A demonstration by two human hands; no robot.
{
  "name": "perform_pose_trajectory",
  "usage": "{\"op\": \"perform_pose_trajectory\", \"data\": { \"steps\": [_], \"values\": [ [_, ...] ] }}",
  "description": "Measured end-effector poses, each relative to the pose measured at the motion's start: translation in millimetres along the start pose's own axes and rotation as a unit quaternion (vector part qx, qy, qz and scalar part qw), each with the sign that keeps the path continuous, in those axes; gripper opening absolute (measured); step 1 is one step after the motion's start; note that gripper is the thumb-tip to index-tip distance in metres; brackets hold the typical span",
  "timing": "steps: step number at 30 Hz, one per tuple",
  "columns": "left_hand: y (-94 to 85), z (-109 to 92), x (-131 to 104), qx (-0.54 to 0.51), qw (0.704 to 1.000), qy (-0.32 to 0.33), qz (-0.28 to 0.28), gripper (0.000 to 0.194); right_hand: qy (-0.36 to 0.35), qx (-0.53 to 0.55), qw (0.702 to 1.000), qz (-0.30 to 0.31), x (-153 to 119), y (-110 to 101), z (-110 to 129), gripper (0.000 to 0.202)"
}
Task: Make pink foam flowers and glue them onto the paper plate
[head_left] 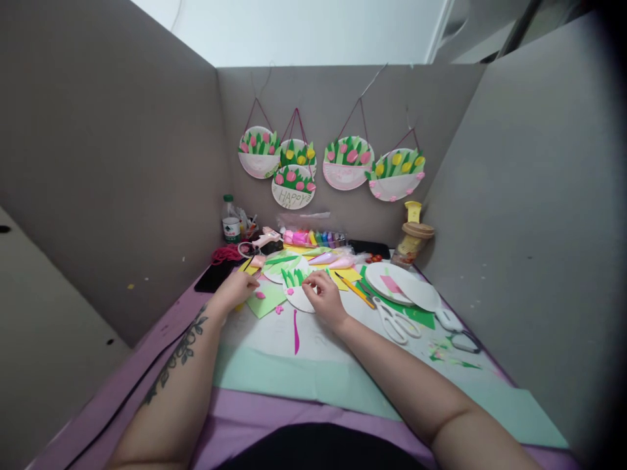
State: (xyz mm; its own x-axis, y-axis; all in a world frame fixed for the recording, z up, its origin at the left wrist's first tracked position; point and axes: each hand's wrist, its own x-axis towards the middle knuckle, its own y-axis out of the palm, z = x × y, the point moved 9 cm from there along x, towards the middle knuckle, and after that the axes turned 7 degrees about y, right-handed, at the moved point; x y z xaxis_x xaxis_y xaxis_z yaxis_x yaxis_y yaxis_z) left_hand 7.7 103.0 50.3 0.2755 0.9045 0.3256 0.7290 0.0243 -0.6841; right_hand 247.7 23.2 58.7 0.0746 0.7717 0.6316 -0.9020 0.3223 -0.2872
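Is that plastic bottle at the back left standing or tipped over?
Standing upright: the bottle has its green cap on top and its label below.

On your table (274, 406), scissors (383, 308) lie right of the plate (298, 300) by your right hand (326, 299), yarn (228, 254) back left, and a glue gun (267, 238) behind (a bottle (231, 225) left of that).
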Motion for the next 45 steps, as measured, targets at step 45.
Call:
{"op": "perform_pose_trajectory", "data": {
  "steps": [45],
  "values": [
    [93.7,-64,-30,-0.434,0.891,-0.082,0.106,0.036,0.067,0.106,0.99,0.059,-6,15,10,0.013]
  ]
}}
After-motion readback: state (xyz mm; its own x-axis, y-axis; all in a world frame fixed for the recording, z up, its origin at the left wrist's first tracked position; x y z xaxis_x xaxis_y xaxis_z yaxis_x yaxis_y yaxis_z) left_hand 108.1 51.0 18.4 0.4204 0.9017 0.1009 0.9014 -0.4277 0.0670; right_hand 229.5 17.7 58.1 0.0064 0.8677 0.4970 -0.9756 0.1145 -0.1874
